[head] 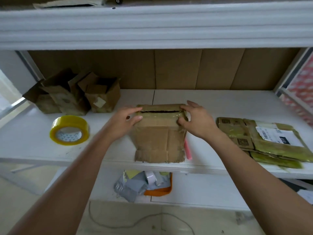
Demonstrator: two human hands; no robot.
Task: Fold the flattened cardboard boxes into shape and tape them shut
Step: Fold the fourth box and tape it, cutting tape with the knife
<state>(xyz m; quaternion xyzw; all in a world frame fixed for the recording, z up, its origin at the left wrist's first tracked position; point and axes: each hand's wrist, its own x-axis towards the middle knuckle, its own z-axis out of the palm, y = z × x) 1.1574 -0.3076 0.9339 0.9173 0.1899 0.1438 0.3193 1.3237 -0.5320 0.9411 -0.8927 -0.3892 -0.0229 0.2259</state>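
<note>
On shelf (pixel 220 102), tape roll (pixel 69 130) left, flattened boxes (pixel 264 139) right

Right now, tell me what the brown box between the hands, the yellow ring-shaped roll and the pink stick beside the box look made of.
Brown box: corrugated cardboard, matte, with frayed edges; glossy clear tape on top.
Yellow ring-shaped roll: shiny plastic packing tape, apparently wound on a white printed core.
Pink stick: smooth, probably plastic; mostly hidden, so unsure.
</note>
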